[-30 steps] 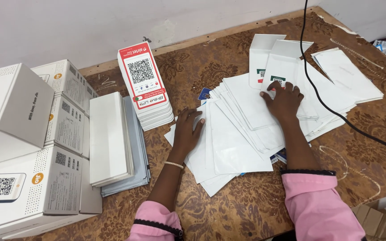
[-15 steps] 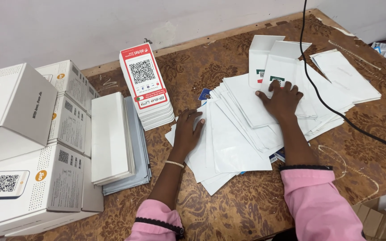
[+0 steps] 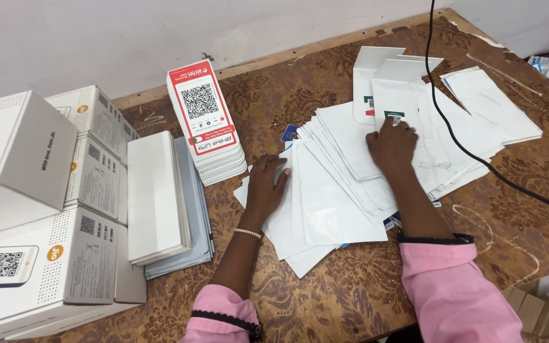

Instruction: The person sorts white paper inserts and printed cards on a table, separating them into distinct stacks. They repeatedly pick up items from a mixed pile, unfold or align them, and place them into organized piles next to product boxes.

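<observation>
A fanned spread of white envelopes (image 3: 344, 190) covers the middle of the brown patterned table (image 3: 325, 279). My left hand (image 3: 267, 184) lies flat on the spread's left end, fingers pointing away from me. My right hand (image 3: 392, 145) presses palm down on envelopes farther back, fingertips at an envelope with a small printed label (image 3: 394, 101). Neither hand grips anything. Both sleeves are pink.
A stack of red-and-white cards with a square code (image 3: 206, 124) stands left of the envelopes. Flat white packs (image 3: 157, 197) and several white boxes (image 3: 39, 209) fill the left side. A black cable (image 3: 478, 152) crosses the right envelopes. A cardboard box (image 3: 544, 305) sits at bottom right.
My right hand has slid slightly back over the envelopes toward the labelled one. My left hand has stayed flat on the spread's left end.
</observation>
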